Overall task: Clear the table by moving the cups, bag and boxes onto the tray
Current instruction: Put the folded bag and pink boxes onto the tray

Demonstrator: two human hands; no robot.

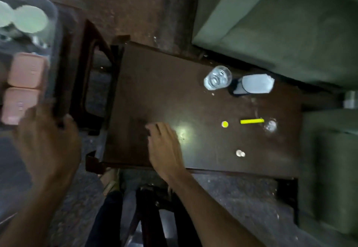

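gripping tray (pixel 55 84), left hand (pixel 48 142)

Bare forearms and hands, no sleeves; dark trousers (pixel 108 217), a sandal (pixel 111 183) on one foot.

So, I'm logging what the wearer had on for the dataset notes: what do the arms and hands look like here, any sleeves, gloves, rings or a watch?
Both hands are bare: no gloves on the left hand or the right hand. Both forearms are uncovered as far as the frame shows, with no sleeve or cuff in view. No watch or bracelet shows at either wrist. The picture is too blurred to rule out a thin ring.
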